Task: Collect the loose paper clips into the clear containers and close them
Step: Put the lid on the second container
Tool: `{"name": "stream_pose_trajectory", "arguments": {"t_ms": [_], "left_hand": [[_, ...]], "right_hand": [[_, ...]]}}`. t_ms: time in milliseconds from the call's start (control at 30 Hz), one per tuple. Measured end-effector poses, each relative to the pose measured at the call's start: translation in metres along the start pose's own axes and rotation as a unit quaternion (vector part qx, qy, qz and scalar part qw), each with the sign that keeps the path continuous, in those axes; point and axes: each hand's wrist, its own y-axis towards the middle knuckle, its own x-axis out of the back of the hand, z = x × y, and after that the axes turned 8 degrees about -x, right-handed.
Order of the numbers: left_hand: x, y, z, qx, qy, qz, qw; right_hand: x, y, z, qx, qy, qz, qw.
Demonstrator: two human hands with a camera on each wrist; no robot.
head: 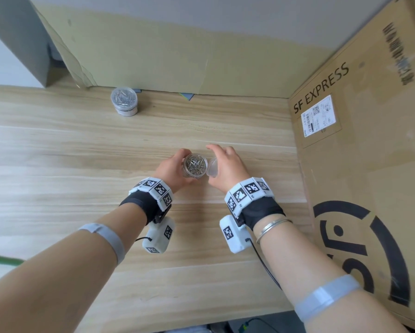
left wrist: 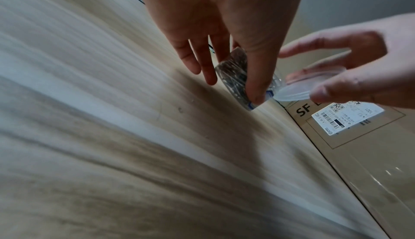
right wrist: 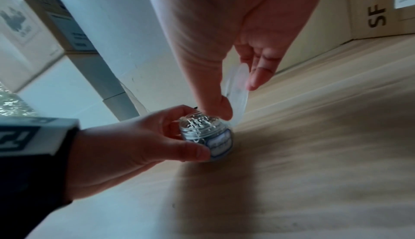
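Wooden table (head: 81, 145); far back, a second container (head: 124, 101), lidded. Near centre, open clear container (head: 195, 168) full of paper clips (head: 195, 166): rigid, slick, probably heavy for its size; left hand (head: 171, 169) wraps its side; right hand (head: 225, 165) pinches thin light lid (head: 212, 167) by its edge, tilted just beside the rim.

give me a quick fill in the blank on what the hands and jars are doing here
The left hand grips the open jar, which is full of paper ____.
The right hand pinches the clear ____, tilted beside the jar's mouth.
The far jar already has its lid ____.
Printed on the cardboard box: SF ____.

Missing words: clips; lid; on; EXPRESS
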Motion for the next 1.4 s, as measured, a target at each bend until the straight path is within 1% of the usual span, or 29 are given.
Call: {"name": "stream_pose_trajectory", "arguments": {"t_ms": [167,433,567,700,767,833,933,1067,1133,1200,1267,1300,1333,1400], "left_hand": [[0.005,-0.004,-0.002,-0.009,-0.004,-0.005,1.000],[0.012,-0.010,-0.002,-0.034,-0.012,-0.012,0.999],[0.016,-0.013,-0.004,-0.030,-0.023,-0.011,0.999],[0.022,-0.012,0.002,-0.015,-0.077,0.011,0.997],[0.024,-0.012,0.004,-0.015,-0.093,0.026,0.995],[0.026,-0.012,0.005,-0.013,-0.109,0.024,0.994],[0.025,-0.010,0.003,-0.009,-0.128,0.008,0.992],[0.022,-0.009,-0.002,-0.017,-0.111,0.008,0.994],[0.024,-0.009,-0.002,-0.019,-0.112,0.002,0.994],[0.027,-0.008,0.000,-0.019,-0.112,-0.007,0.993],[0.029,-0.007,0.002,-0.017,-0.109,-0.011,0.994],[0.030,-0.007,0.002,-0.016,-0.111,-0.012,0.994],[0.030,-0.007,0.002,-0.017,-0.113,-0.014,0.993],[0.030,-0.006,0.002,-0.020,-0.108,-0.019,0.994]], "right_hand": [[0.004,0.000,0.016,0.034,0.002,0.024,0.999],[0.009,-0.001,0.026,0.059,-0.014,0.024,0.998],[0.010,0.000,0.027,0.079,-0.009,0.030,0.996],[0.011,0.001,0.026,0.133,0.003,0.064,0.989],[0.012,0.002,0.027,0.144,-0.007,0.069,0.987],[0.013,0.001,0.031,0.114,-0.035,0.051,0.992],[0.014,-0.001,0.038,0.032,-0.089,0.007,0.996],[0.015,-0.002,0.045,-0.041,-0.182,-0.020,0.982],[0.017,-0.001,0.041,-0.060,-0.181,-0.023,0.981],[0.017,0.002,0.035,-0.034,-0.129,-0.023,0.991],[0.015,0.005,0.033,0.022,-0.081,0.031,0.996],[0.014,0.006,0.033,0.048,-0.079,0.061,0.994],[0.013,0.008,0.034,0.065,-0.088,0.077,0.991],[0.009,0.013,0.035,0.074,-0.106,0.065,0.990]]}}
